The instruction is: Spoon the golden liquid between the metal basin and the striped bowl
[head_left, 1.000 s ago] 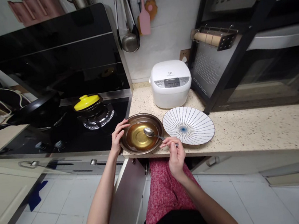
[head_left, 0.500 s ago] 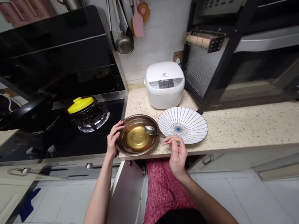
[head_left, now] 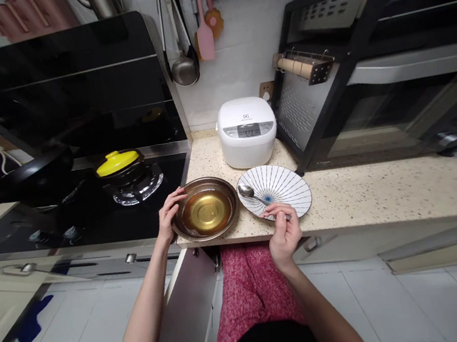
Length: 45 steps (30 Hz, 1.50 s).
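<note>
A round metal bowl [head_left: 203, 231] with clear golden-brown liquid in it stands at the counter's front edge. My left hand [head_left: 170, 214] grips its left rim, fingers over the edge. In my right hand [head_left: 284, 232] is a metal spoon [head_left: 246, 190], pinched by its handle. The spoon's head is over the left part of a white plate [head_left: 292, 188] with dark radiating lines and a blue centre. The plate sits just right of the bowl.
Behind the plate is a white rice cooker [head_left: 249, 148]. On the left, the black gas stove [head_left: 104, 221] carries a pot with a yellow lid [head_left: 117, 162] and a dark wok [head_left: 39, 176]. A dark rack [head_left: 307, 99] rises at right. Below, a cabinet door [head_left: 187, 305] stands open.
My right hand has carried the spoon rightward, from over the bowl to over the plate. My left hand stays on the bowl's rim. The whole view has shifted slightly.
</note>
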Each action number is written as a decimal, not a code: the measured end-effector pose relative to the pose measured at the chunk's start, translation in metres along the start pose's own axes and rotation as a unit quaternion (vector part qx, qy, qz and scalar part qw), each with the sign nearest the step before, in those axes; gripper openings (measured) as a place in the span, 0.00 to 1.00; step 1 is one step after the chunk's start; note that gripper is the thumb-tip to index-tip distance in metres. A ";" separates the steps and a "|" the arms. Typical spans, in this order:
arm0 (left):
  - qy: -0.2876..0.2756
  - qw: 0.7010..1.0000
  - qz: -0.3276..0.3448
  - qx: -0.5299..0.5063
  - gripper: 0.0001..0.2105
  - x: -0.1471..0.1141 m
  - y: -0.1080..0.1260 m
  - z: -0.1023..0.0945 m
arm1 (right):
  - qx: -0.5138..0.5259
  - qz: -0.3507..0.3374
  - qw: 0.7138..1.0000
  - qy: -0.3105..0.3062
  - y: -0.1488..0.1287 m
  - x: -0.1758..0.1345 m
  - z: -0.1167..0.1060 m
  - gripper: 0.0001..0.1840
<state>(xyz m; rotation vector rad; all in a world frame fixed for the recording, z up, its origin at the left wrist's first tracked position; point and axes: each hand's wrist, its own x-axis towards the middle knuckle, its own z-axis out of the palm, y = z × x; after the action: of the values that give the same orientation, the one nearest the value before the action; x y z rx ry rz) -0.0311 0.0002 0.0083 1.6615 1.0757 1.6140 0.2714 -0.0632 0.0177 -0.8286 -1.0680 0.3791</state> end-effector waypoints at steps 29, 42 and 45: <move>-0.005 1.000 0.006 -0.001 0.17 0.000 -0.003 -0.001 | -0.105 -0.257 0.955 -0.106 0.015 0.000 -0.010 0.11; -0.009 1.000 0.009 0.002 0.16 0.000 -0.004 -0.002 | 0.003 -0.081 0.991 -0.105 -0.010 -0.024 0.016 0.11; -0.010 1.000 0.009 0.003 0.16 0.000 -0.004 -0.002 | 0.006 -0.054 0.991 -0.125 -0.008 -0.029 0.024 0.11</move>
<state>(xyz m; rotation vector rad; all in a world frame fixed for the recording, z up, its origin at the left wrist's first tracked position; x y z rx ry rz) -0.0333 0.0015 0.0052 1.6916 1.0599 1.6044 0.2366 -0.0768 0.0109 -0.7217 -1.3364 0.4046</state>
